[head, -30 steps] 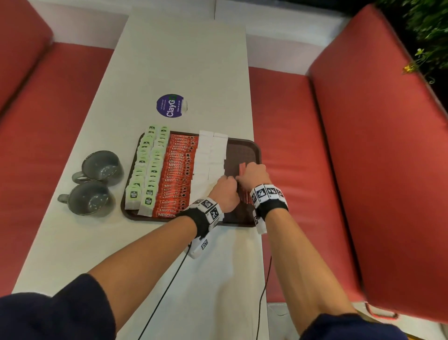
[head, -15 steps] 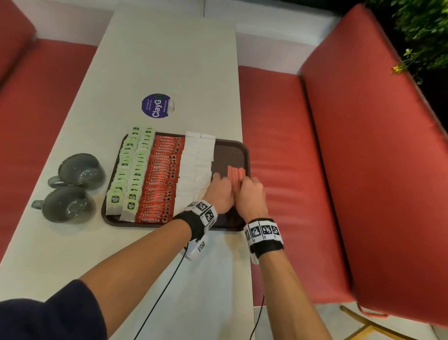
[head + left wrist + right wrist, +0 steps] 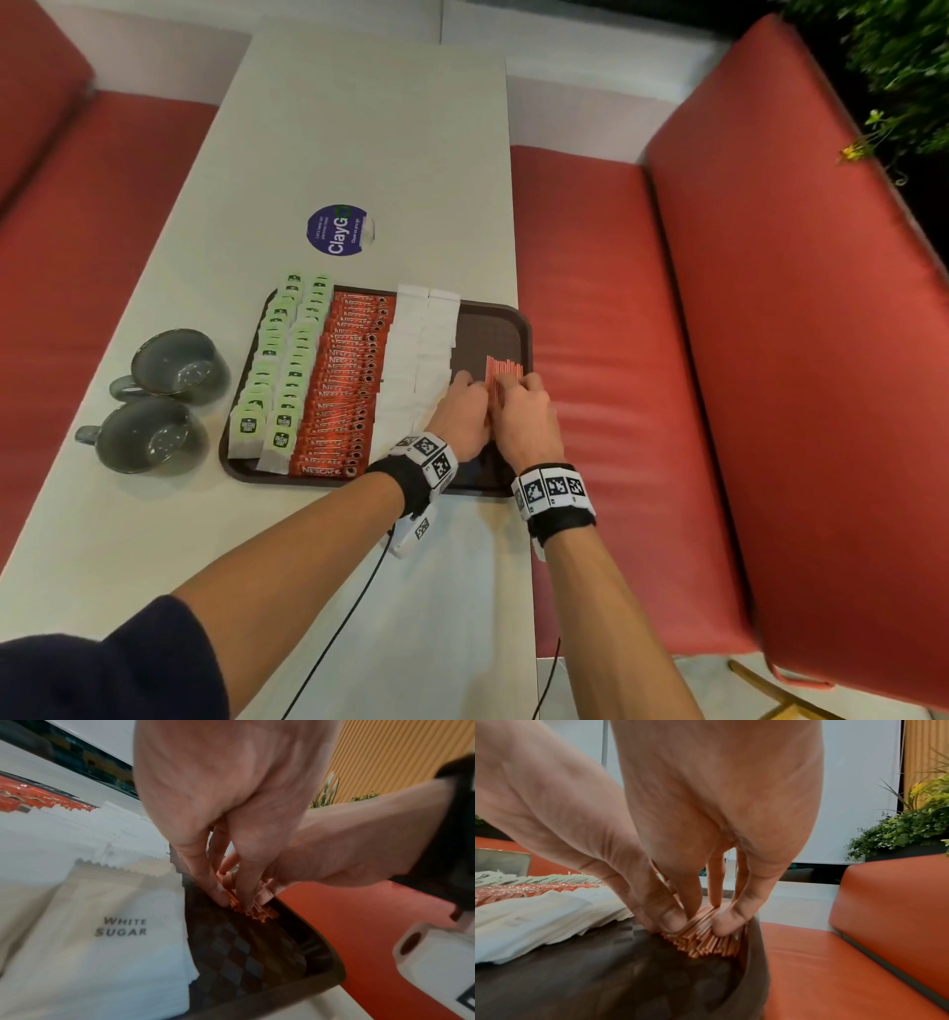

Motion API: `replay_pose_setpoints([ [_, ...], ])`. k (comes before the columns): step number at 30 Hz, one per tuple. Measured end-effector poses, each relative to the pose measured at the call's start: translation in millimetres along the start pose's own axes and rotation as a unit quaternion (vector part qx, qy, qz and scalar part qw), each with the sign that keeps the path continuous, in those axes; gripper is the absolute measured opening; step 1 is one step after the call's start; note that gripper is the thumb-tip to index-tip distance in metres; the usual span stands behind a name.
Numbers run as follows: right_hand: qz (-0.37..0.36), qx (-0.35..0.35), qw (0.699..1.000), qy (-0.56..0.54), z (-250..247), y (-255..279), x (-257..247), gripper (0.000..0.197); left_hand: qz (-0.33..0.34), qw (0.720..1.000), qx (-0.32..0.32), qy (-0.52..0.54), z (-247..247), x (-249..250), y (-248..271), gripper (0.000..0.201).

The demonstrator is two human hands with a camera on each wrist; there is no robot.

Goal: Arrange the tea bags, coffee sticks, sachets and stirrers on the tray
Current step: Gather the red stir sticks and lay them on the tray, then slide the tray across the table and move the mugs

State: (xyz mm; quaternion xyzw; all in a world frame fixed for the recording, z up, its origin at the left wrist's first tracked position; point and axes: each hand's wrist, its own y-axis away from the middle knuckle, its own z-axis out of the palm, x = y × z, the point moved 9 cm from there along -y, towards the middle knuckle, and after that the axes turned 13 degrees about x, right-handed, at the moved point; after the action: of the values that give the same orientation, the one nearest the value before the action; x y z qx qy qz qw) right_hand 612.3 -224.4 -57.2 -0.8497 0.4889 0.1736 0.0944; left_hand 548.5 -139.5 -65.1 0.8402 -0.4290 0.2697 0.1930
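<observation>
as before, both hands stay clamped on the stirrers over the tray.

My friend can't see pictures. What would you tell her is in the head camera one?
Two hands, left hand and right hand, gather a bundle of orange stirrers at the right end of a brown tray. Rows of green tea bags, red coffee sticks and white sugar sachets fill the rest.

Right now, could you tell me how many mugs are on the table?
2: both sit left of the tray, one mug farther away, the other mug nearer the person. None seems hidden.
</observation>
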Motion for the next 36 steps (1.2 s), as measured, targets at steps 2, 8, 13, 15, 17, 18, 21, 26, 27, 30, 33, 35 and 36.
replay_pose_setpoints([
  [2, 0.001, 0.012, 1.0, -0.017, -6.6, 1.4, 0.5, 0.032, 0.003, 1.0, 0.005, 0.013, -8.7, 1.4, 2.8, 0.03],
  [8, 0.061, 0.106, 0.991, -0.05, -48.5, 22.0, 25.6, 0.027, -0.012, 0.987, 0.141, 0.075, -101.1, -33.8, 34.7, 0.035],
  [13, 0.148, 0.017, 0.989, -0.016, -24.1, 51.6, 60.7, 0.043, -0.083, 0.967, 0.24, -0.003, -175.9, -124.6, 86.3, 0.025],
  [15, 0.165, -0.018, 0.985, -0.043, -6.2, 58.2, 62.8, 0.043, -0.121, 0.963, 0.236, -0.049, -182.5, -154.4, 107.4, 0.03],
  [17, 0.172, -0.015, 0.982, -0.073, 3.3, 59.7, 61.2, 0.037, -0.141, 0.962, 0.217, -0.091, -179.8, -172.2, 124.0, 0.036],
  [18, 0.174, -0.005, 0.981, -0.081, 5.1, 59.1, 61.6, 0.033, -0.146, 0.961, 0.21, -0.105, -177.8, -178.0, 130.1, 0.037],
  [21, 0.199, 0.029, 0.975, -0.094, 2.0, 60.1, 66.9, 0.024, -0.161, 0.957, 0.193, -0.147, -169.6, -194.2, 140.8, 0.043],
  [26, 0.24, 0.032, 0.965, -0.097, -1.7, 71.5, 83.9, 0.024, -0.195, 0.961, 0.141, -0.134, -156.2, -207.9, 143.1, 0.037],
  [27, 0.232, 0.026, 0.967, -0.102, -2.0, 72.6, 85.4, 0.023, -0.207, 0.961, 0.137, -0.121, -155.1, -210.2, 142.2, 0.034],
  [30, 0.191, 0.008, 0.976, -0.106, -8.1, 76.8, 87.9, 0.024, -0.256, 0.952, 0.142, -0.085, -153.3, -220.5, 142.2, 0.032],
  [33, 0.184, 0.027, 0.975, -0.121, -26.9, 82.9, 92.0, 0.025, -0.258, 0.951, 0.162, -0.056, -155.0, -222.5, 141.9, 0.025],
  [35, 0.182, 0.044, 0.974, -0.127, -43.8, 84.6, 93.4, 0.027, -0.236, 0.955, 0.175, -0.041, -160.2, -219.0, 141.2, 0.017],
  [36, 0.175, 0.052, 0.975, -0.125, -53.6, 84.0, 91.5, 0.027, -0.23, 0.956, 0.179, -0.035, -165.5, -216.5, 141.5, 0.015],
])
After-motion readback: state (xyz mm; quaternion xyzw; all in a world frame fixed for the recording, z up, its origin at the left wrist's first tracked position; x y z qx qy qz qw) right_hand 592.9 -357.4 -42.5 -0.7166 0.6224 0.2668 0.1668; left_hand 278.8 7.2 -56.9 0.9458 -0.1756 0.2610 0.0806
